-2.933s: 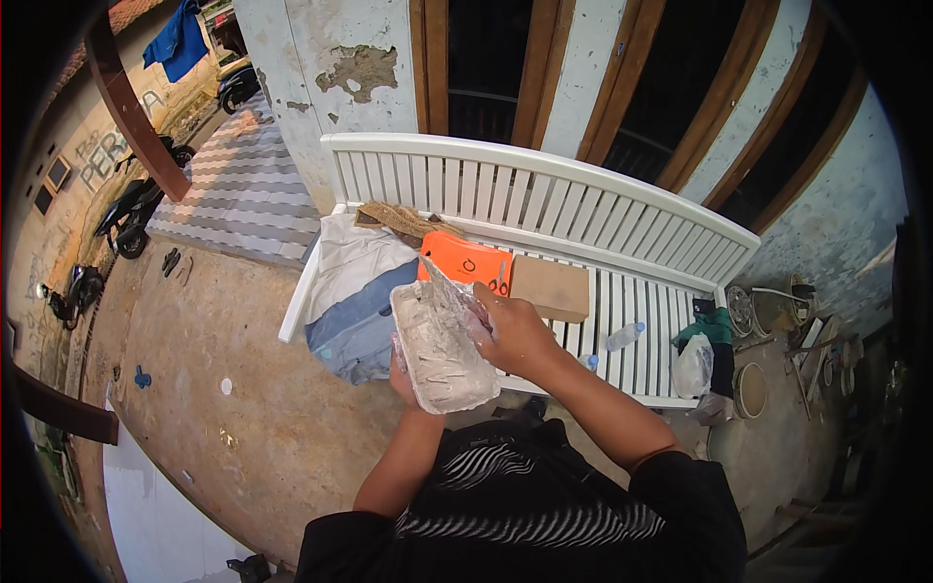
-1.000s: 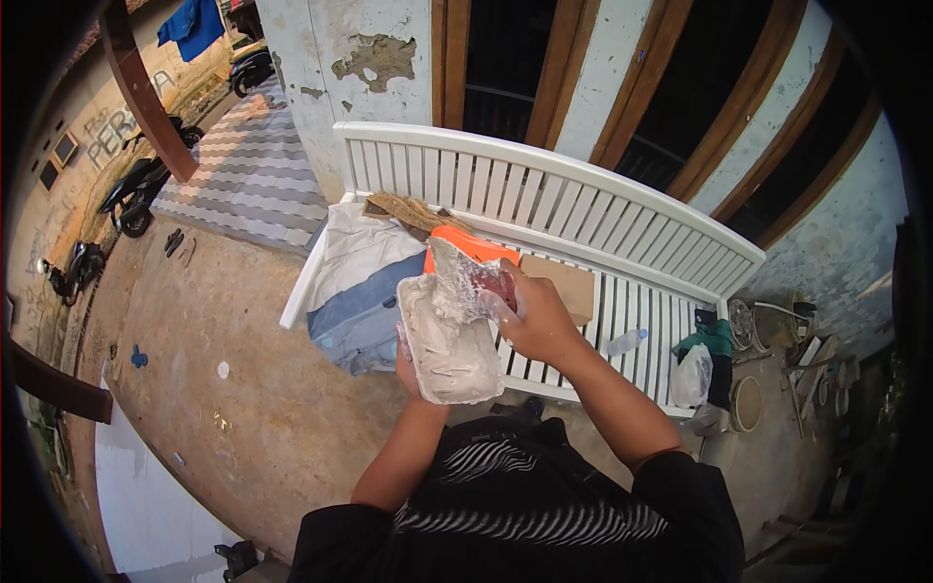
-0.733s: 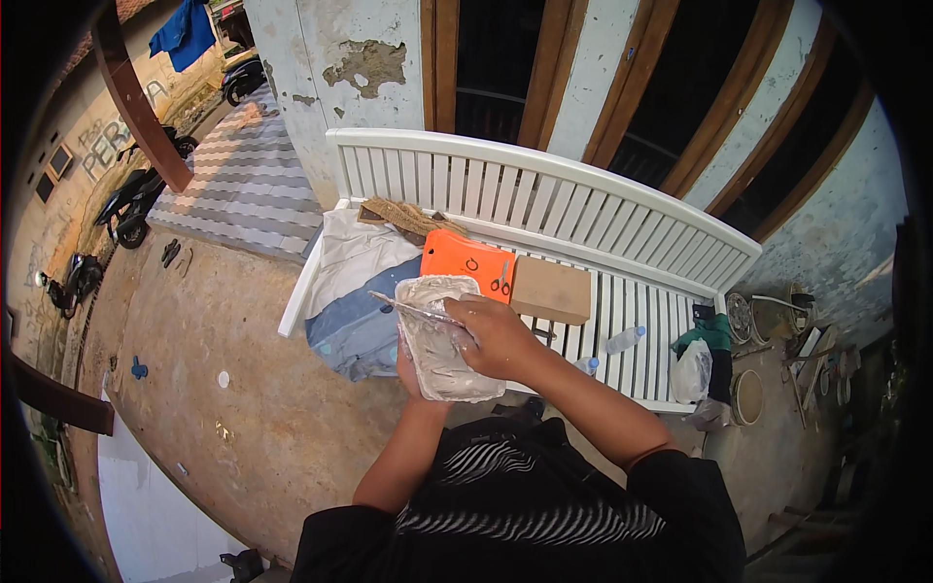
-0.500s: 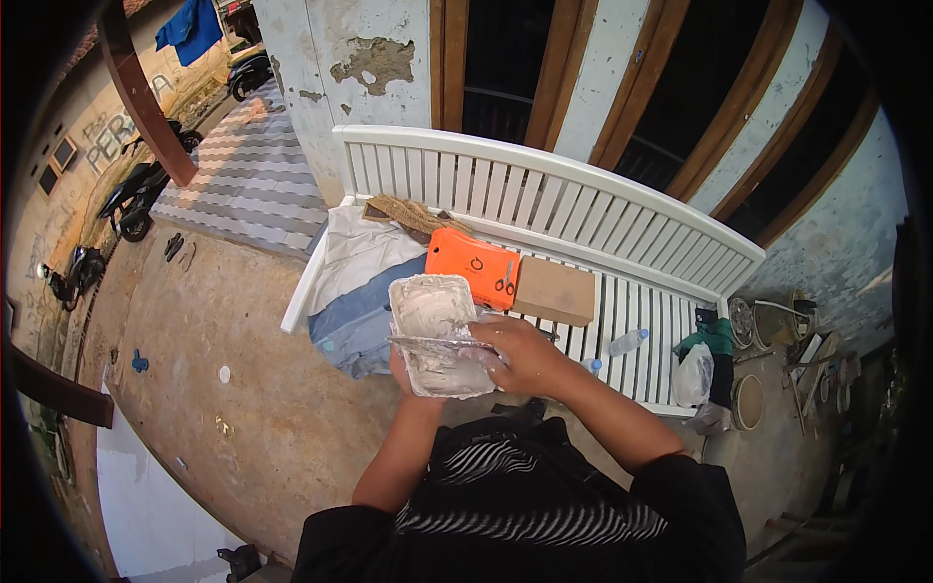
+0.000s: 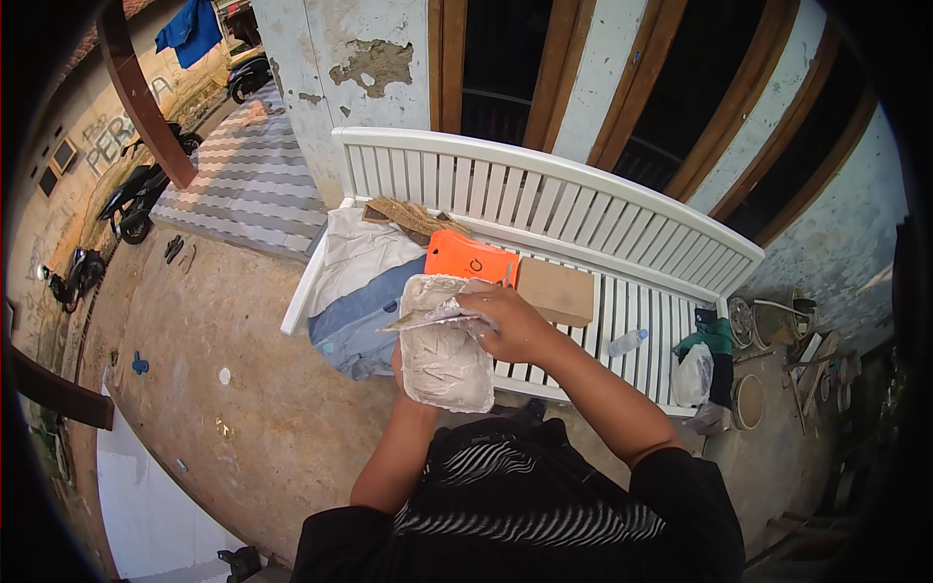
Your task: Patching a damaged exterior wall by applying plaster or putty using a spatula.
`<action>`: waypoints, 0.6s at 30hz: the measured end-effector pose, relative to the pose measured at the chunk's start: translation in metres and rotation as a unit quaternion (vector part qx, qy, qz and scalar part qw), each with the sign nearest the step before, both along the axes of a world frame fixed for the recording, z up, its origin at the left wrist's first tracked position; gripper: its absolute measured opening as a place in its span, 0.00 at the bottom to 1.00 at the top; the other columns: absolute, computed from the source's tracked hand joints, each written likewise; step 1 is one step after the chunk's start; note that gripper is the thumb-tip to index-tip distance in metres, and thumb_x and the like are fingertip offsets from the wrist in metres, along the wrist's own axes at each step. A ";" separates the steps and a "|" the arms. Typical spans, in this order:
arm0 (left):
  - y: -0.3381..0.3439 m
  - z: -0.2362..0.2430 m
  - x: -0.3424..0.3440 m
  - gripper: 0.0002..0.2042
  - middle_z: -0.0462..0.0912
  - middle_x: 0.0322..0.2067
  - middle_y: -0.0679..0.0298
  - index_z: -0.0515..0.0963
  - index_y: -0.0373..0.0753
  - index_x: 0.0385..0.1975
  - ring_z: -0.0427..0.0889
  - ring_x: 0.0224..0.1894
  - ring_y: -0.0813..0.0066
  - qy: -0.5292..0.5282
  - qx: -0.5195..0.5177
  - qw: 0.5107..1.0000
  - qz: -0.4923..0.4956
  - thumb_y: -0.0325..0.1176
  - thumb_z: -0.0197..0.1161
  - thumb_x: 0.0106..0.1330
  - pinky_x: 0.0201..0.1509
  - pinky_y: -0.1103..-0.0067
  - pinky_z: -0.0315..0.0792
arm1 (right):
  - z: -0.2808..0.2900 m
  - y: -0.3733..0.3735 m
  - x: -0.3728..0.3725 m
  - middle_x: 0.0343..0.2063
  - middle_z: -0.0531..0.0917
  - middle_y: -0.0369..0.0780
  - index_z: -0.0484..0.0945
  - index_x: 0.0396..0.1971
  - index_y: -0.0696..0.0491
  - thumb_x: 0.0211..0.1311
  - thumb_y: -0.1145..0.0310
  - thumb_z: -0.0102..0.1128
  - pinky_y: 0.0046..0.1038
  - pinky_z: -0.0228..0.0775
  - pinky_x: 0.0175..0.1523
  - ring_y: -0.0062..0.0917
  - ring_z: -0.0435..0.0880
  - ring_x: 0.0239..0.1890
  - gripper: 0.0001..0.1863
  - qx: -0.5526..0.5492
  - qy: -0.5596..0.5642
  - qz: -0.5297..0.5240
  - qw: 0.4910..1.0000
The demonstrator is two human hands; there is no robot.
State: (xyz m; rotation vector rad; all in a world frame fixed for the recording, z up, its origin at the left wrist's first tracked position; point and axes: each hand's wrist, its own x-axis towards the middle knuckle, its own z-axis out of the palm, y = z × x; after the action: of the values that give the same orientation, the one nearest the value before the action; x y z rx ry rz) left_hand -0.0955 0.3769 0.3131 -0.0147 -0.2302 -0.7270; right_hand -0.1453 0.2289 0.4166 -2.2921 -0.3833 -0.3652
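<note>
My left hand [image 5: 399, 374] grips a pale rectangular tray [image 5: 447, 371] from beneath and the left side, its fingers mostly hidden. Off-white paste coats the tray's inside and rim. In my right hand [image 5: 496, 325] is a paste-smeared flat scraper [image 5: 432, 321], lying crosswise over the tray's upper half. Behind the tray, on the white slatted bench [image 5: 544, 185], are an orange sheet [image 5: 465, 255] with scissors on it and a tan cardboard box [image 5: 556, 291]. Grey-blue and off-white cloth [image 5: 355, 311] covers the bench's left end, beside a brown woven piece [image 5: 408, 216].
A clear bottle [image 5: 627, 341] and white plastic bag [image 5: 692, 379] occupy the bench's right part. Buckets [image 5: 748, 398] and scrap lumber stand farther right. Posts [image 5: 68, 394] edge the left side, with scooters [image 5: 131, 204] beyond. A pale board [image 5: 136, 486] lies lower left.
The scraper went from raised at the tray's upper right to low across it. Over the last half second my right hand moved slightly up and the tray shifted a little down and right.
</note>
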 end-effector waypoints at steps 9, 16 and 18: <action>0.007 -0.015 -0.003 0.30 0.67 0.61 0.49 0.61 0.37 0.65 0.70 0.60 0.50 0.023 0.022 0.999 -0.030 0.51 0.42 0.70 0.63 0.55 0.65 | 0.004 -0.013 -0.019 0.36 0.77 0.45 0.76 0.47 0.55 0.49 0.80 0.58 0.41 0.69 0.46 0.43 0.77 0.42 0.21 -0.083 0.081 0.117 0.986; 0.003 -0.001 -0.007 0.32 0.66 0.61 0.48 0.61 0.37 0.64 0.69 0.61 0.50 0.052 0.095 0.993 -0.043 0.52 0.48 0.65 0.64 0.56 0.66 | 0.023 -0.038 -0.004 0.34 0.80 0.42 0.77 0.41 0.53 0.44 0.81 0.61 0.38 0.72 0.46 0.39 0.76 0.42 0.19 -0.145 -0.032 0.049 0.988; 0.003 -0.003 -0.005 0.31 0.66 0.61 0.48 0.60 0.36 0.65 0.70 0.60 0.50 0.041 0.086 0.995 -0.042 0.51 0.44 0.68 0.63 0.56 0.66 | 0.022 -0.027 -0.006 0.33 0.80 0.41 0.77 0.41 0.53 0.44 0.81 0.62 0.38 0.72 0.46 0.38 0.77 0.42 0.20 -0.164 -0.042 0.055 0.984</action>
State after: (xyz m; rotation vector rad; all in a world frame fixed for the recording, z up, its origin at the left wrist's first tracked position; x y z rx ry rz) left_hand -0.1007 0.3802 0.3099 0.1097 -0.0891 -0.8267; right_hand -0.1508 0.2022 0.4386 -2.5660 -0.6524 -0.3656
